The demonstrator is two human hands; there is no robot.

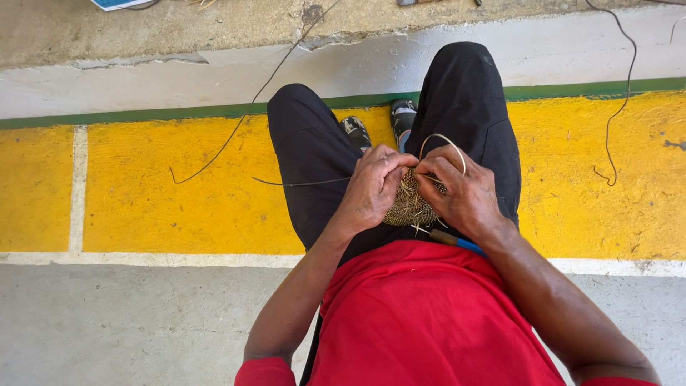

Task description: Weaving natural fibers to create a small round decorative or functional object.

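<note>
both hands, left hand [373, 187] and right hand [461, 191], pinch a small woven piece [409, 206] over the lap, fingers clenched on it.

free: yellow floor [164, 193] left, right | blocked: 2 thighs [307, 164], loose strand [236, 132]

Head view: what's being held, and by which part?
Both hands, left hand and right hand, hold a small round tan woven fibre piece by its upper edge; the right grip also pinches a pale looped strand.
</note>
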